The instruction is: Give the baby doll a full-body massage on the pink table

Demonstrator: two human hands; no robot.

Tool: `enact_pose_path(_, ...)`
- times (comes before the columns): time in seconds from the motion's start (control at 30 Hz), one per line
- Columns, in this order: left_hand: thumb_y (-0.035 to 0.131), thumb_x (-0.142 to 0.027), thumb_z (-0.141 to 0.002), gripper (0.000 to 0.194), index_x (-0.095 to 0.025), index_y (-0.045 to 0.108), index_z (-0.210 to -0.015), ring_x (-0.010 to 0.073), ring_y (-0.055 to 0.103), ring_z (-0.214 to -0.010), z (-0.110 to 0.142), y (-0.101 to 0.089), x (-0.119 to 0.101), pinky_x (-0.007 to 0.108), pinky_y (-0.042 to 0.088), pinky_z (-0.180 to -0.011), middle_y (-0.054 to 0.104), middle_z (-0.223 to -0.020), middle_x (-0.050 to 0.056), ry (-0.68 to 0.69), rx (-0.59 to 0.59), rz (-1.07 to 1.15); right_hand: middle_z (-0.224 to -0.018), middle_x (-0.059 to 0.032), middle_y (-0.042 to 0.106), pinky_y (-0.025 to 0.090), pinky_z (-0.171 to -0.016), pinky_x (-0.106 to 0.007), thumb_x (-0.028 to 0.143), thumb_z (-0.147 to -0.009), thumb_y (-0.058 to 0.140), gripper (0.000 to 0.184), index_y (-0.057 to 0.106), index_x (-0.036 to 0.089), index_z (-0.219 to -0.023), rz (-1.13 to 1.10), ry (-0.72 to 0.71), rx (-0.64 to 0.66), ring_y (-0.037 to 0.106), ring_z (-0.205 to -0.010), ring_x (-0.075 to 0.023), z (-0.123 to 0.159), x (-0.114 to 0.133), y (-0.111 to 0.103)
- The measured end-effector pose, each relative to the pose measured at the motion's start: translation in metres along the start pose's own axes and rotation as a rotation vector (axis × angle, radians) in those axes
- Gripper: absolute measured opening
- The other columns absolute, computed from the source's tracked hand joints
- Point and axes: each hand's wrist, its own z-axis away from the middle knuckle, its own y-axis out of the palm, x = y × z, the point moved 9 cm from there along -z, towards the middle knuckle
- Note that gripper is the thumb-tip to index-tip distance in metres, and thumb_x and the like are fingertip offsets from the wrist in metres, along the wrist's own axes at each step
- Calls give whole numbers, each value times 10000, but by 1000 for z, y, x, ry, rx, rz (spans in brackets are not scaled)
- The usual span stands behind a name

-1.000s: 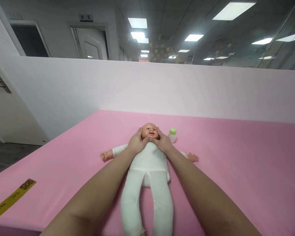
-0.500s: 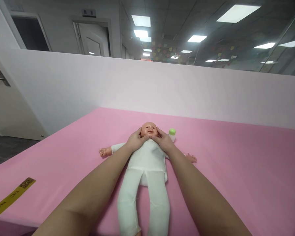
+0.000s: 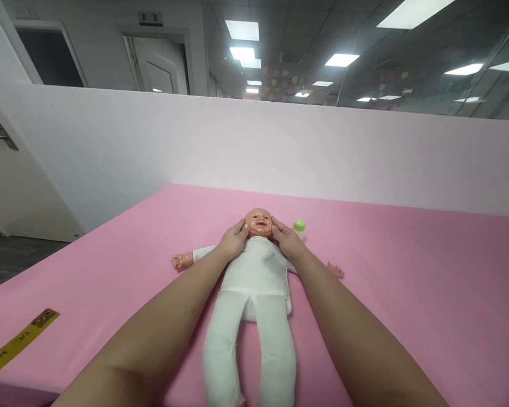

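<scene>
A baby doll (image 3: 257, 271) in white cloth lies on its back on the pink surface (image 3: 119, 265), its head away from me and its arms spread out. My left hand (image 3: 234, 239) cups the left side of the doll's head, fingers along the cheek and thumb near the jaw. On the opposite side, my right hand (image 3: 289, 239) holds the head the same way. Some fingertips are hidden behind the head. A small bottle with a green cap (image 3: 299, 225) stands just beyond my right hand, its lower part covered by that hand.
A white wall (image 3: 280, 150) runs along the far edge of the pink surface, with dark glass above it. Yellow tape with printed letters (image 3: 19, 345) sticks near the front left edge. A door with a metal handle (image 3: 0, 133) is at the left.
Both thumbs have moved apart from under the doll's chin toward the sides of its face. My right hand has shifted slightly to the right.
</scene>
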Motion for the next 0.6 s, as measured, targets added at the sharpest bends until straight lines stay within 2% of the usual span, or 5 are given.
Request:
enact_pose_path(0.1,539,-697,-945,709,-242,542,-1489,289,579,-1359,9,3,-18,403,428,-1169,605,-1481,80,22,49,-56,-1576,-35,515,303,-1271,-477,695,-904,659,819,450,298,-1589,195,-30,-44,444,-1488,-287,4,6,-1)
enact_pose_path(0.17,611,-696,-900,692,-258,572,-1435,280,675,-1191,15,4,-30,388,512,-1052,691,-1355,69,30,71,-106,-1564,-61,528,356,-1238,-497,678,-844,745,940,377,305,-1625,300,-37,-58,499,-1443,-310,8,10,2)
enact_pose_path(0.27,677,-668,-860,645,-265,609,-1359,265,711,-1052,20,2,-40,370,552,-945,736,-1240,58,22,54,-167,-1511,-67,580,454,-1164,-494,632,-752,851,1061,347,324,-1633,332,-51,-88,579,-1360,-316,11,13,6)
enact_pose_path(0.43,681,-642,-864,624,-251,618,-1346,257,709,-1052,22,1,-44,365,549,-961,737,-1231,67,19,41,-157,-1459,-63,622,491,-1133,-461,592,-701,894,1025,444,306,-1576,282,-44,-139,626,-1296,-287,8,9,4)
enact_pose_path(0.6,654,-645,-885,636,-258,604,-1387,261,696,-1103,20,0,-40,373,536,-1001,721,-1279,67,26,36,-150,-1481,-60,611,459,-1171,-460,502,-771,865,884,493,287,-1543,176,-73,-116,599,-1338,-267,4,8,2)
